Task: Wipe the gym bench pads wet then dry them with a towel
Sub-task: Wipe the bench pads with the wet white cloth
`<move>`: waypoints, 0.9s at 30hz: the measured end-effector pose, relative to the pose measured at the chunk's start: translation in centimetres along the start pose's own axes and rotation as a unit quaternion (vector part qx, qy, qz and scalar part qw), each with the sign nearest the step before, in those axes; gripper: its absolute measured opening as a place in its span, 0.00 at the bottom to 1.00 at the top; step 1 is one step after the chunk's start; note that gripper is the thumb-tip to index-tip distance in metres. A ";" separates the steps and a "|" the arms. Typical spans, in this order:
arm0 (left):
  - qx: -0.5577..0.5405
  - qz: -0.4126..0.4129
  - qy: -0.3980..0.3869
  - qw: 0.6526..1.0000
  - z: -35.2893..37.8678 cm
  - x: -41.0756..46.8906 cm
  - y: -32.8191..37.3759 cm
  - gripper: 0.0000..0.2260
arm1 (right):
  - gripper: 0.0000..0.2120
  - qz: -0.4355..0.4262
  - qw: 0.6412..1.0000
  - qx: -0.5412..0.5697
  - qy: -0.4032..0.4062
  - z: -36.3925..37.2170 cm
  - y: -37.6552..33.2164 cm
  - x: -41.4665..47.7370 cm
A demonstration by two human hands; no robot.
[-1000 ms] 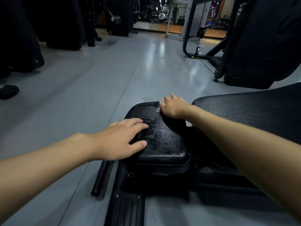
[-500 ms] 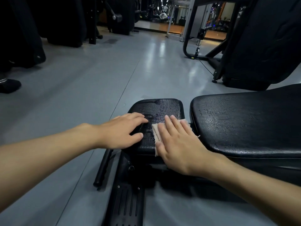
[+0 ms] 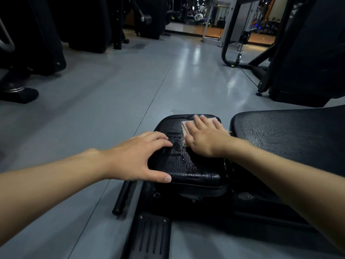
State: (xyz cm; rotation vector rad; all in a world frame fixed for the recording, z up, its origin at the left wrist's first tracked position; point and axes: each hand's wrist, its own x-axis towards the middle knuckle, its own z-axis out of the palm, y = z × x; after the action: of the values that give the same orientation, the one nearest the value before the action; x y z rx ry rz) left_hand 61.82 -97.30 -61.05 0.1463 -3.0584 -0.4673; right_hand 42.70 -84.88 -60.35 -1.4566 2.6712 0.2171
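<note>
A small black bench pad [image 3: 188,165] sits low in the middle, its top beaded with water. My right hand [image 3: 205,137] lies flat on a pale folded cloth [image 3: 184,128], pressing it onto the far right part of that pad; most of the cloth is hidden under the palm. My left hand [image 3: 138,157] rests spread on the pad's left edge, thumb along its near side, holding nothing. To the right lies the larger black bench pad [image 3: 287,135], also speckled with droplets.
A black frame with a ribbed foot plate [image 3: 151,238] and a black handle bar [image 3: 123,197] lie below the pad. Dark gym machines stand at the left [image 3: 37,43] and right [image 3: 308,53]. Grey floor [image 3: 112,90] stretches ahead.
My right hand slid the cloth from the pad's far end toward its near edge, then back toward the far end. My left hand stayed on the pad's left side.
</note>
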 end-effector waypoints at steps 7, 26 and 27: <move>-0.024 -0.005 0.010 1.000 0.3 0.1 -0.1 0.41 | 0.28 0.061 0.998 0.023 -0.001 -1.0 0.0 6.9; -0.040 -0.027 0.044 0.998 0.3 -1.7 -1.4 0.39 | 0.30 -0.132 0.989 -0.031 0.058 1.4 -4.2 -9.6; -0.045 -0.027 0.048 0.997 0.4 -1.7 -1.4 0.39 | 0.28 -0.122 0.992 -0.019 0.038 0.9 -4.1 -8.3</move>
State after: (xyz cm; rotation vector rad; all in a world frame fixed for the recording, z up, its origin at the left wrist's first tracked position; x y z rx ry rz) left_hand 63.59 -98.38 -61.89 0.2415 -2.9391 -0.5809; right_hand 50.64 -80.00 -60.37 -1.8197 2.5253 0.1975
